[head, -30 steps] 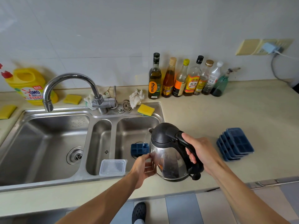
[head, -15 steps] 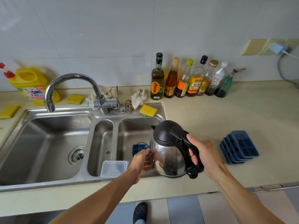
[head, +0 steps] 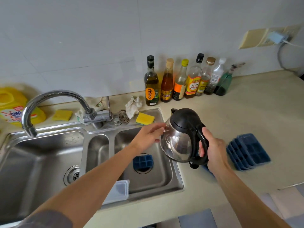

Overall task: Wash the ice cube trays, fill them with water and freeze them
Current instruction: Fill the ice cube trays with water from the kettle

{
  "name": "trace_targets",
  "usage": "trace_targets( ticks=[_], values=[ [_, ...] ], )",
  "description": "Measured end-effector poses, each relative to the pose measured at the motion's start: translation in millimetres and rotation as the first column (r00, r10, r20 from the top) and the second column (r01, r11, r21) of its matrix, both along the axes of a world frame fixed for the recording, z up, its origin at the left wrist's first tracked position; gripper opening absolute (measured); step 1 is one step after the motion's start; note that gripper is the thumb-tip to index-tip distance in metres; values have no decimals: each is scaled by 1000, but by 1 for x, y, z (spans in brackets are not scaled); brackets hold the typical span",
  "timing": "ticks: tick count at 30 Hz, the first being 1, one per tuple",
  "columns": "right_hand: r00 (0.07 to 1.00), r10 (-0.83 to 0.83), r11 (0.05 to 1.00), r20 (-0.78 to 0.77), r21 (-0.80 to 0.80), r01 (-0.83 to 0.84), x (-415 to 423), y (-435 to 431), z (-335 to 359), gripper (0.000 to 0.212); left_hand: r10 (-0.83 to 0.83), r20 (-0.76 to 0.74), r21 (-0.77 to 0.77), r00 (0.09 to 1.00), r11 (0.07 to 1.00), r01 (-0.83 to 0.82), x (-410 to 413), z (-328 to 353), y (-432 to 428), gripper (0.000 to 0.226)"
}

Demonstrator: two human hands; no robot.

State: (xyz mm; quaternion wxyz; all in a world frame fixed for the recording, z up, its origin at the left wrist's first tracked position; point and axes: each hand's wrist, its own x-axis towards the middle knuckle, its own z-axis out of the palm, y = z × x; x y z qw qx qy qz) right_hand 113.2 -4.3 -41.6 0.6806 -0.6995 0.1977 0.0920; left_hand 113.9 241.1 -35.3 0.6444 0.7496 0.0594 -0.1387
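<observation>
Counter [head: 246,116]: pale worktop, fills the right half of the frame.
Sink [head: 41,162]: steel, three basins, left and centre; one faucet [head: 54,94] arches over the large left basin.
Kettle [head: 179,139]: one, steel body with a black lid and handle, centre frame, held in the air over the sink's right edge, tilted with the spout toward the upper left, lid down.
Right hand [head: 213,148]: fingers wrapped round the kettle handle.
Left hand [head: 148,135]: fingers out straight, tips touching the kettle's steel side, holding nothing.
Tray stack [head: 250,150]: blue ice cube trays fanned on the counter, just right of the right hand, not touched; about four edges show, exact count unclear.
Single tray [head: 142,162]: one, blue, in the right basin over the drain, below the left forearm, apart from both hands.
Bottles [head: 194,79]: six plus one green pump dispenser, in a row against the wall, upper centre.
Clear container [head: 118,190]: one, lower edge of the sink.
Sponges [head: 144,118]: two, yellow, on the sink's back ledge.
</observation>
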Motion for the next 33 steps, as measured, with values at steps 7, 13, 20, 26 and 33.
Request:
trace_targets(
  ticks=[7, 13, 20, 26, 33],
  values=[
    [999, -23, 993, 29, -114, 27, 47, -3, 2, 59, -144, 5, 141, 989, 980, 142, 58, -6, -16, 35],
    [1000, 14, 983, 2, -184, -14, 77, -11, -7, 58, -229, 59, 207, 972, 955, 213, 92, -7, -35, 24],
    [991, 27, 886, 129, -463, 36, 90, -23, -1, 37, -176, 84, 205, 981, 966, 155, 106, -8, -50, 30],
    [790, 291, 788, 540, -604, 123, 58, -2, 23, 12, 76, -7, 210, 997, 975, -72, 62, -17, -30, 34],
    [679, 707, 665, 197, -513, -543, 1, 62, -3, 29, 288, -120, 542, 950, 821, -180, -51, -56, 43, 11]
  ],
)
